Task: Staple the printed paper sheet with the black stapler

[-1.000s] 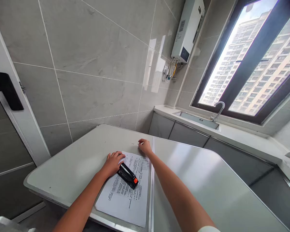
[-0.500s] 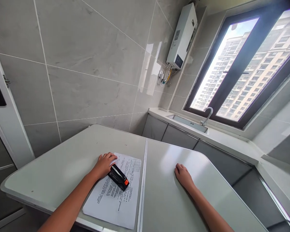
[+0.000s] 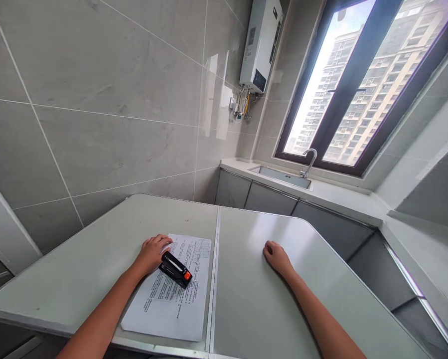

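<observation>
A black stapler point(image 3: 176, 269) with an orange-red tip lies slantwise on printed sheets of paper point(image 3: 171, 319), which are stacked on the left half of the table. My left hand point(image 3: 153, 253) rests at the upper left edge of the sheets, fingers loosely spread and flat. Its thumb side is right beside the stapler's upper end; whether they touch, I cannot tell. On the right half of the table lies my right hand point(image 3: 277, 257), its fingers curled in with nothing showing in them.
A metal seam point(image 3: 213, 279) divides the pale table point(image 3: 77, 279). Beyond it runs a counter point(image 3: 339, 197) with a sink point(image 3: 281, 175) and faucet point(image 3: 310, 162) below a window. A water heater point(image 3: 261, 47) hangs on the tiled wall.
The view has swung a little, so everything sits slightly further left in it. My right hand's fingers look a bit more curled. The stapler and sheets keep their places on the table.
</observation>
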